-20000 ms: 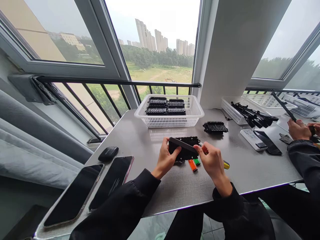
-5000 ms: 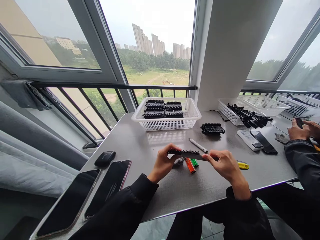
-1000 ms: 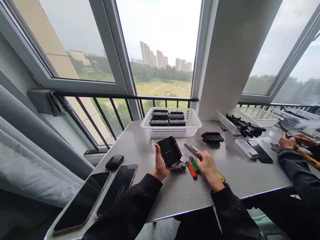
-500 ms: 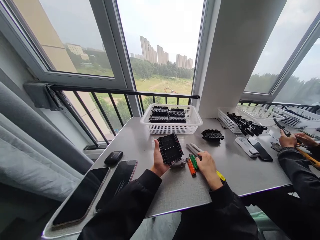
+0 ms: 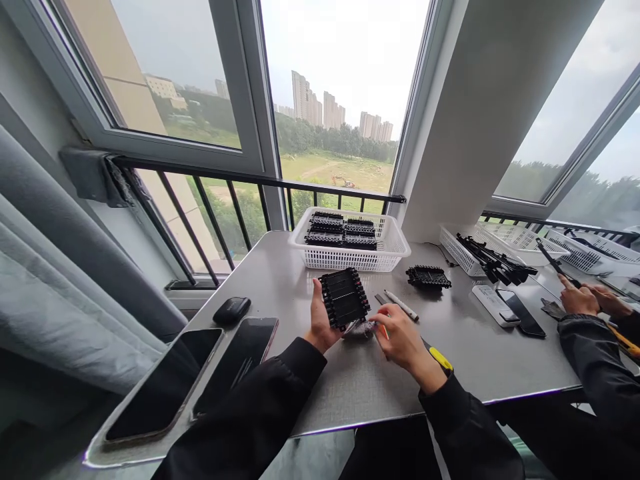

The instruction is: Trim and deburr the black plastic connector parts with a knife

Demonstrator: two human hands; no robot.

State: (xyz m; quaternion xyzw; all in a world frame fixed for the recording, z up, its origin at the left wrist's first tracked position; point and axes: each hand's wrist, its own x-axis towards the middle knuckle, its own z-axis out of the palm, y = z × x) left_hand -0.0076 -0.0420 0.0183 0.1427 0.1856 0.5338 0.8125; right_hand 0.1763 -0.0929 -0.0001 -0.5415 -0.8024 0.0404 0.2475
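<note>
My left hand [image 5: 320,321] grips a black ribbed plastic part [image 5: 344,298], holding it tilted above the table. Small reddish tips show along the part's right edge. My right hand [image 5: 403,341] is beside it, thumb and forefinger drawn together at the edge of a crumpled grey wad [image 5: 361,329]; what sits between those fingertips is too small to make out. Beneath that hand an orange lighter [image 5: 385,330] is mostly covered. A yellow-handled tool [image 5: 440,359] lies partly under my right wrist. A whitish pen [image 5: 401,305] rests just beyond my fingers.
A white basket [image 5: 350,259] with several black parts stands by the window. Another black part [image 5: 429,277] lies to its right. Phones [image 5: 235,367] and a dark case [image 5: 231,310] lie at left. On the right, a co-worker's hands [image 5: 580,297] hold a black strip near more baskets.
My right hand has moved left from beside the lighters to the grey wad, now covering most of them. My left hand still holds the black part. The view has shifted slightly.
</note>
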